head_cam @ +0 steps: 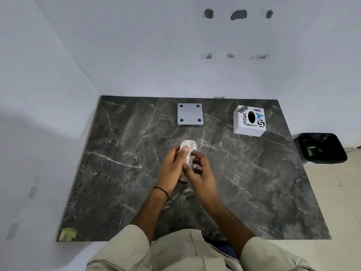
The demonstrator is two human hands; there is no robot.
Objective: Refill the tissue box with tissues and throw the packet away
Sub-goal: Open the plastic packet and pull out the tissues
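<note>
A clear plastic tissue packet with white tissues inside is held upright-ish over the middle of the dark marble table. My left hand grips its left side, thumb on top. My right hand pinches its right side near a dark printed label. The white tissue box, covered in stickers with a black oval slot on top, stands at the table's back right. A grey square base plate with four dark feet lies at the back centre.
A black bin with a dark liner stands on the tiled floor right of the table. White walls close in the left and back sides. A yellowish patch marks the table's front left corner.
</note>
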